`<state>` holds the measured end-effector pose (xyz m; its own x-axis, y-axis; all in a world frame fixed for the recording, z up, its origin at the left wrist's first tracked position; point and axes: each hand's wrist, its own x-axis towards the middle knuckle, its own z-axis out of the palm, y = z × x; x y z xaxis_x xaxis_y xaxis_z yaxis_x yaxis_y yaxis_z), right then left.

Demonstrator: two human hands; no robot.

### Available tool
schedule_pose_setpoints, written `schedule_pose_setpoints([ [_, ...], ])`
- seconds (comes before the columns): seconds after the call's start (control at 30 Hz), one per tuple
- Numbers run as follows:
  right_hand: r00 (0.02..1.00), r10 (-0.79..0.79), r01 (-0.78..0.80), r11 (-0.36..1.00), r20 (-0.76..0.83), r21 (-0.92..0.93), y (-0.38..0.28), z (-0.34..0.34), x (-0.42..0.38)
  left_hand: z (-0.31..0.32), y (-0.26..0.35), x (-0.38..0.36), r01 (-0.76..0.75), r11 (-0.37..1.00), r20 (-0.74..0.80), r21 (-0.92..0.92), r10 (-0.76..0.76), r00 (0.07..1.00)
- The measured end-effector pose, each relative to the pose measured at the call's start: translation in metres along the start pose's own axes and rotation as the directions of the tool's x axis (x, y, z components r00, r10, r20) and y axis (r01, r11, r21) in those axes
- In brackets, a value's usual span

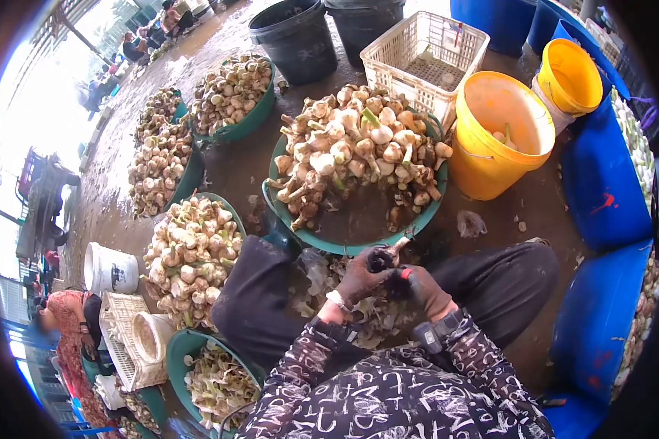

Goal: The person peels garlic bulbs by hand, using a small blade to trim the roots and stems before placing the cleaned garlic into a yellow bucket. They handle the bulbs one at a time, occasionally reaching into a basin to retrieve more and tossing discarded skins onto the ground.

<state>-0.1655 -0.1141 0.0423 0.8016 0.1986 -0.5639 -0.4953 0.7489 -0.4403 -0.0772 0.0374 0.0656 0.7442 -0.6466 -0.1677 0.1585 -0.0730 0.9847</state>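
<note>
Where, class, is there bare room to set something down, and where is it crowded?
Mostly bare floor lies between the large yellow bucket, the blue containers and the right knee, beside a plastic scrap. The near part of the big green tub shows few bulbs. Crowded: peelings between the legs; garlic-heaped tubs close together on the left.

- The head view faces forward and steeply down from the wearer's head, over the patterned sleeves point(474, 358).
- The left hand point(365, 279) and right hand point(426, 290) appear near, below centre; the green tub point(322, 240) lies beyond.
- Its wide, round field reaches distant people point(174, 18) at upper left.
</note>
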Motion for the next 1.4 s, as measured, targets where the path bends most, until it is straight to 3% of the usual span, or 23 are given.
schedule_pose_setpoints([
  [0.07,0.991,-0.129,0.098,0.839,-0.02,-0.535,0.003,-0.003,-0.003,-0.001,0.012,-0.006,0.083,0.996,-0.031,0.044,-0.082,0.996],
  [0.13,0.986,-0.149,0.168,0.846,0.078,-0.505,-0.014,0.023,-0.029,-0.005,0.015,-0.01,0.115,0.975,-0.074,0.189,-0.102,0.992],
  [0.2,0.992,-0.126,0.113,0.897,-0.003,-0.426,-0.027,0.04,-0.047,-0.005,0.017,-0.014,0.076,0.965,-0.116,0.252,-0.048,0.992],
  [0.23,0.962,-0.242,0.178,0.904,-0.124,-0.388,-0.015,0.031,-0.033,-0.004,0.022,-0.018,0.1,0.985,-0.14,0.137,-0.081,0.987],
  [0.3,0.927,-0.352,0.258,0.847,-0.127,-0.466,-0.007,0.019,-0.026,0.0,0.019,-0.026,0.126,0.992,-0.155,0.019,-0.121,0.98],
  [0.37,0.869,-0.486,0.367,0.756,-0.09,-0.542,-0.006,0.022,-0.029,0.003,0.011,-0.029,0.057,0.991,-0.06,0.119,-0.05,0.997],
  [0.5,0.881,-0.45,0.272,0.732,-0.144,-0.624,-0.006,0.024,-0.03,0.016,0.041,-0.039,-0.028,0.969,-0.027,0.246,0.035,0.999],
  [0.57,0.798,-0.602,0.46,0.626,-0.015,-0.63,-0.003,0.028,-0.029,0.017,0.037,-0.04,-0.046,0.937,-0.025,0.347,0.058,0.998],
  [0.6,0.798,-0.603,0.461,0.625,-0.015,-0.63,-0.004,0.028,-0.031,0.018,0.037,-0.04,-0.066,0.894,-0.022,0.444,0.084,0.996],
  [0.63,0.825,-0.565,0.435,0.652,-0.015,-0.621,-0.006,0.029,-0.034,0.017,0.038,-0.038,-0.069,0.893,-0.019,0.444,0.086,0.996],
  [0.7,0.852,-0.523,0.405,0.679,-0.016,-0.613,-0.008,0.029,-0.038,0.012,0.04,-0.037,0.157,0.97,-0.005,0.187,-0.159,0.987],
  [0.77,0.94,-0.321,0.269,0.905,-0.114,-0.329,-0.011,0.028,-0.039,0.007,0.038,-0.037,0.143,0.975,0.024,0.171,-0.149,0.989],
  [0.8,0.94,-0.321,0.269,0.905,-0.114,-0.329,-0.01,0.028,-0.039,0.006,0.039,-0.037,0.127,0.98,0.053,0.155,-0.136,0.989],
  [0.87,0.91,-0.387,0.233,0.775,-0.149,-0.588,-0.007,0.027,-0.039,0.011,0.04,-0.039,0.103,0.976,0.054,0.19,-0.115,0.992],
  [0.97,0.846,-0.531,0.396,0.688,-0.05,-0.609,-0.002,0.031,-0.037,0.013,0.026,-0.039,0.08,0.97,0.046,0.228,-0.093,0.995],
  [1.03,0.855,-0.518,0.389,0.663,-0.017,-0.639,-0.005,0.03,-0.038,0.012,0.028,-0.038,0.076,0.969,0.043,0.233,-0.088,0.995],
  [1.1,0.864,-0.504,0.381,0.638,0.012,-0.669,-0.008,0.03,-0.042,0.009,0.032,-0.039,0.216,0.976,0.117,0.006,-0.215,0.97],
  [1.2,0.893,-0.438,0.401,0.674,0.102,-0.62,-0.011,0.026,-0.045,0.001,0.039,-0.042,0.387,0.906,0.201,-0.169,-0.353,0.914],
  [1.27,0.923,-0.383,0.31,0.785,-0.027,-0.536,-0.002,0.012,-0.038,0.002,0.03,-0.042,0.38,0.913,0.204,-0.149,-0.348,0.915],
  [1.3,0.923,-0.385,0.311,0.785,-0.028,-0.536,0.008,-0.005,-0.028,0.007,0.028,-0.041,0.344,0.904,0.157,-0.253,-0.312,0.937],
  [1.33,0.982,-0.188,0.179,0.949,-0.011,-0.258,0.02,-0.028,-0.014,0.013,0.025,-0.041,0.299,0.887,0.107,-0.352,-0.28,0.954],
  [1.37,0.998,0.001,-0.003,0.999,0.066,0.035,0.027,-0.04,-0.007,0.018,0.019,-0.04,0.3,0.887,0.109,-0.35,-0.28,0.954],
  [1.4,0.998,0.0,-0.002,0.999,0.065,0.037,0.024,-0.028,-0.014,0.024,0.011,-0.04,0.163,0.977,0.022,-0.135,-0.162,0.987],
])
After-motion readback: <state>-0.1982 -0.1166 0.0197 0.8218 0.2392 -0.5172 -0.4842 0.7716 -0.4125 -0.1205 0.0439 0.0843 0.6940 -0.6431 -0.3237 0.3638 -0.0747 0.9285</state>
